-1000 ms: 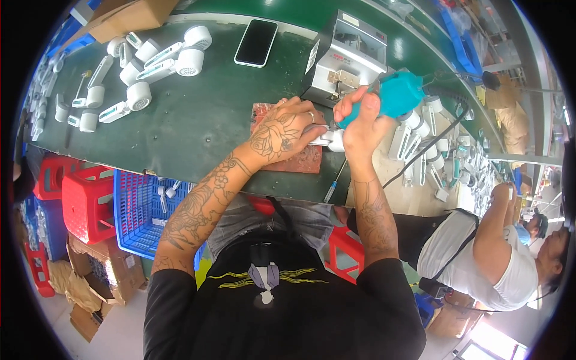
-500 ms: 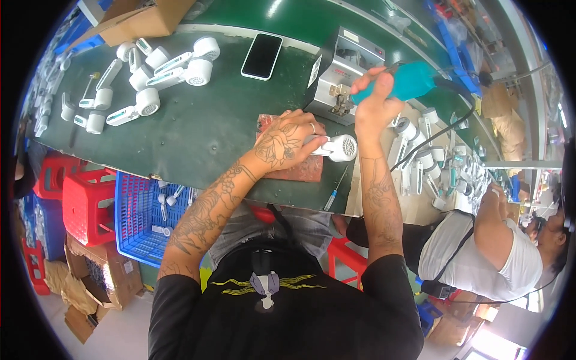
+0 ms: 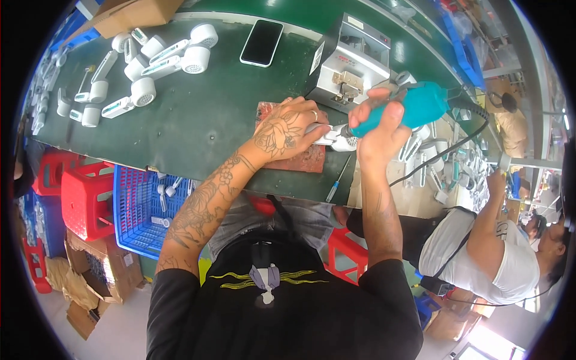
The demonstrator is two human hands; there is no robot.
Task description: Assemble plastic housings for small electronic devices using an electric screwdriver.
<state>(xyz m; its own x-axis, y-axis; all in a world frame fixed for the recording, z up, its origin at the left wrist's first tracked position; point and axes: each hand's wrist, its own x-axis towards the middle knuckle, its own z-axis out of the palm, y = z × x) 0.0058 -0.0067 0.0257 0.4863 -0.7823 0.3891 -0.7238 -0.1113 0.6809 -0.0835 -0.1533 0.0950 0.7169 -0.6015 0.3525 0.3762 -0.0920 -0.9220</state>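
My left hand (image 3: 288, 133) presses a white handheld device with a round perforated head (image 3: 344, 144) onto a worn red pad (image 3: 307, 163); its fingers are closed round the handle, hiding most of it. In my right hand (image 3: 381, 133) is a teal electric screwdriver (image 3: 419, 107), tilted, with its cable running off to the right. The screwdriver's tip points down at the device's neck, close to my left thumb. Whether the bit touches a screw cannot be made out. Just beyond stands a grey metal screw feeder (image 3: 341, 63).
Several similar white devices (image 3: 143, 91) lie at the left of the green bench (image 3: 198, 120), more at the right on cardboard. A phone (image 3: 261, 42) lies at the back, a small screwdriver (image 3: 337, 180) near the front edge. Below are a blue basket (image 3: 135, 207) and red stools (image 3: 87, 201). A co-worker (image 3: 480, 252) sits right.
My right hand has brought the electric screwdriver from the front of the screw feeder down to the white device. My left hand keeps its hold on the pad.
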